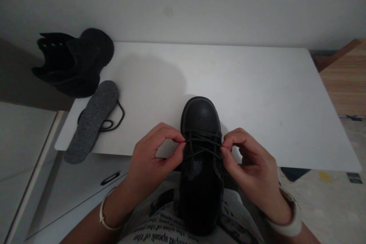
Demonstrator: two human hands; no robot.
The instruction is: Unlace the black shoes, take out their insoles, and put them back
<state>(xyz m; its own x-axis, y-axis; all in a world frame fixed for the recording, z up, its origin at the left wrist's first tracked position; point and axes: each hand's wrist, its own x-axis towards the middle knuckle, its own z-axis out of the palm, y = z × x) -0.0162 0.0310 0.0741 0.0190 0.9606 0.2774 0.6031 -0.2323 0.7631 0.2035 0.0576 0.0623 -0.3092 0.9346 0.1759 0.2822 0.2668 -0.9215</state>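
Observation:
A black leather shoe [200, 116] points away from me, its toe on the white table and its heel end close to my body. Dark shoelaces [203, 143] criss-cross over its tongue. At the left edge of the lacing, my left hand [158, 154] pinches a lace between thumb and forefinger. My right hand [250, 162] pinches the lace at the right edge in the same way. Both pinches sit close against the shoe's eyelet flaps. The lace ends are not clearly visible.
A second black shoe [85, 59] lies on its side at the table's far left corner. A grey insole [94, 122] lies over a loose dark lace [121, 116], overhanging the front edge of the white table [243, 84]. A wall stands behind; a wooden piece [345, 84] is at the right.

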